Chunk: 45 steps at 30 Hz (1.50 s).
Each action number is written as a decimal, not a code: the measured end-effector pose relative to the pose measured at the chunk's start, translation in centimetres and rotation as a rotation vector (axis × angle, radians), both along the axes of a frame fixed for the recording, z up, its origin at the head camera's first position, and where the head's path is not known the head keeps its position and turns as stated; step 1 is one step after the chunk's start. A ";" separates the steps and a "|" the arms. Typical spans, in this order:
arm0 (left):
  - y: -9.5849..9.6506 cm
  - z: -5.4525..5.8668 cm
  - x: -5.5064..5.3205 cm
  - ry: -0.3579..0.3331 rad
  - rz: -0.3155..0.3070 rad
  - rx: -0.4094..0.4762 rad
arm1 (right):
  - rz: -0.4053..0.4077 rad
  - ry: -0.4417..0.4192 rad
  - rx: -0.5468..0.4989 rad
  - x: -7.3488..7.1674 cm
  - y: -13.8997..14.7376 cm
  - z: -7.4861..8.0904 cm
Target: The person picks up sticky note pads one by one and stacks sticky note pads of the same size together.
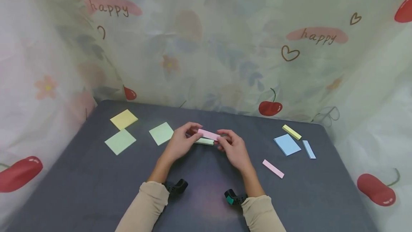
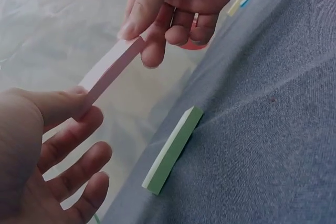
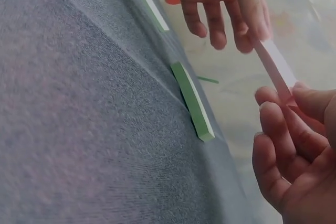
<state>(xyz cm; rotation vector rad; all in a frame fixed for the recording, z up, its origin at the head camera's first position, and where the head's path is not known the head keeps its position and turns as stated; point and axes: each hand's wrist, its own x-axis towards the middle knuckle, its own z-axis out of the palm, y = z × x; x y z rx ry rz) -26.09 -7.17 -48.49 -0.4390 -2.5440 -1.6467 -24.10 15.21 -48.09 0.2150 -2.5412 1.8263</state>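
Note:
A narrow pink sticky-note pad is held up above the table between both hands. My left hand pinches one end between thumb and index finger, its other fingers loosely bent in the left wrist view. The opposite end is pinched by my right hand, thumb on top. Beneath the pink pad, a narrow green sticky-note pad lies on the dark cloth, touched by neither hand. It also shows in the right wrist view as a green strip.
On the left lie a yellow square pad and two green square pads, one touching or near the yellow. To the right are a blue square pad, narrow yellow and blue pads, and another narrow pink pad. Patterned curtains surround the table.

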 end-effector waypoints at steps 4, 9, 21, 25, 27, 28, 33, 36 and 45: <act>0.0 -0.2 -0.1 0.006 0.011 0.009 | 0.047 0.027 -0.004 0.1 0.0 0.1; -0.3 -0.3 -0.1 -0.020 0.010 0.005 | 0.052 0.047 0.024 0.4 -0.3 0.4; -1.2 0.5 0.3 -0.071 -0.043 -0.033 | 0.018 0.032 0.072 0.3 0.3 0.3; -1.4 0.6 0.2 -0.063 -0.076 -0.029 | 0.035 0.050 0.102 0.3 0.3 0.3; -1.5 0.7 0.1 -0.052 -0.086 -0.033 | 0.046 0.065 0.118 0.3 0.3 0.3; -1.5 0.7 0.1 -0.046 -0.087 -0.036 | 0.052 0.071 0.126 0.3 0.3 0.2; -1.4 0.8 0.1 -0.052 -0.092 -0.025 | 0.078 0.097 0.179 0.3 0.1 0.2; -1.4 0.9 0.1 -0.064 -0.097 -0.007 | 0.082 0.099 0.206 0.4 0.0 0.2; -1.3 1.0 0.2 -0.041 -0.109 0.026 | 0.106 0.078 0.220 0.5 -0.7 0.1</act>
